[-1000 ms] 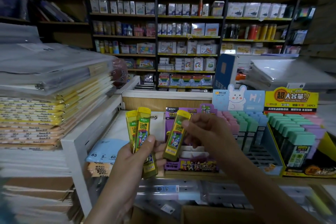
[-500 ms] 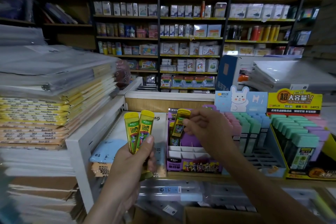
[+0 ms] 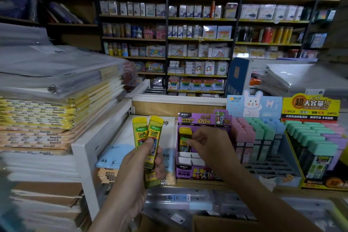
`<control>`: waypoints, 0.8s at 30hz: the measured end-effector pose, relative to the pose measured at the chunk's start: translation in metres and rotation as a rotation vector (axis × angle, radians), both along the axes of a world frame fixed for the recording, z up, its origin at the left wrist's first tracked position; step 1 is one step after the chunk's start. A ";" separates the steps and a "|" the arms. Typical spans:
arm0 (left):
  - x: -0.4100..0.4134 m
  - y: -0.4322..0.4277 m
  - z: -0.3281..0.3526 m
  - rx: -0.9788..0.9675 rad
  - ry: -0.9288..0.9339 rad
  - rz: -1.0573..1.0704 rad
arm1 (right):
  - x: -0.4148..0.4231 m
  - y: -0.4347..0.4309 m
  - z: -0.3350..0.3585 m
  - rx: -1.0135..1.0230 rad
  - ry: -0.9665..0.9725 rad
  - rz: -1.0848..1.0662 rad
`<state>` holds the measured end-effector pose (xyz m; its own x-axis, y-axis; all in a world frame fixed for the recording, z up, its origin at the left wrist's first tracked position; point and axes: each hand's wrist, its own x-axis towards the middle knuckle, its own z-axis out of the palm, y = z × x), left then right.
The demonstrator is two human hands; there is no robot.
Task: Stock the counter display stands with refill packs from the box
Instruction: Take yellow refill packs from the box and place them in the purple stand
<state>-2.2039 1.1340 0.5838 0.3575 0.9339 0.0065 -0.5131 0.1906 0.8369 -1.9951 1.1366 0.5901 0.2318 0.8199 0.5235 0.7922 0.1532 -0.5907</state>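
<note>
My left hand (image 3: 137, 171) grips several yellow refill packs (image 3: 148, 137) upright in front of the counter, left of a purple display stand (image 3: 203, 120). My right hand (image 3: 209, 145) pinches one more yellow refill pack (image 3: 184, 141), which stands in the back left slot of the purple stand. The white slots (image 3: 188, 158) in front of that pack show nothing in them.
Right of the purple stand are a blue rabbit stand (image 3: 254, 105) and a yellow stand (image 3: 310, 107), both filled with pastel packs. Stacked notebooks (image 3: 47, 111) fill a white rack at left. A cardboard box edge (image 3: 203, 222) lies below. Shop shelves stand behind.
My right hand has carried its yellow pack away from the left hand, over to the purple stand and down into the back left slot. My left hand stayed roughly in place.
</note>
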 end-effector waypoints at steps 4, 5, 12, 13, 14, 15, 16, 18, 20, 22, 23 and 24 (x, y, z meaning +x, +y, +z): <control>0.000 0.000 -0.002 0.027 0.025 0.006 | 0.000 0.001 -0.002 -0.038 -0.041 -0.027; 0.000 -0.001 -0.002 0.032 0.033 0.007 | 0.000 0.001 -0.002 -0.041 -0.048 -0.029; 0.004 -0.005 -0.002 0.041 0.048 0.008 | 0.000 0.001 -0.001 -0.053 -0.044 -0.031; 0.004 -0.006 -0.002 0.037 0.052 0.009 | 0.001 0.000 0.000 -0.043 -0.028 -0.031; 0.004 -0.006 -0.003 0.035 0.057 0.009 | 0.000 -0.001 0.001 -0.026 -0.006 -0.031; 0.005 -0.006 -0.003 0.037 0.060 0.009 | 0.000 -0.002 0.002 -0.006 0.020 -0.029; 0.005 -0.006 -0.004 0.041 0.061 0.011 | -0.001 -0.005 0.004 0.019 0.054 -0.018; 0.007 -0.007 -0.005 0.053 0.059 0.009 | -0.004 -0.012 0.009 0.059 0.140 0.041; 0.009 -0.008 -0.006 0.066 0.067 0.002 | -0.009 -0.019 0.014 0.063 0.211 0.118; 0.013 -0.008 -0.007 0.073 0.077 0.002 | -0.013 -0.026 0.019 0.045 0.291 0.182; 0.015 -0.008 -0.008 0.077 0.080 0.005 | -0.015 -0.029 0.022 0.034 0.338 0.214; 0.016 -0.009 -0.008 0.087 0.088 0.008 | -0.017 -0.032 0.024 0.021 0.381 0.247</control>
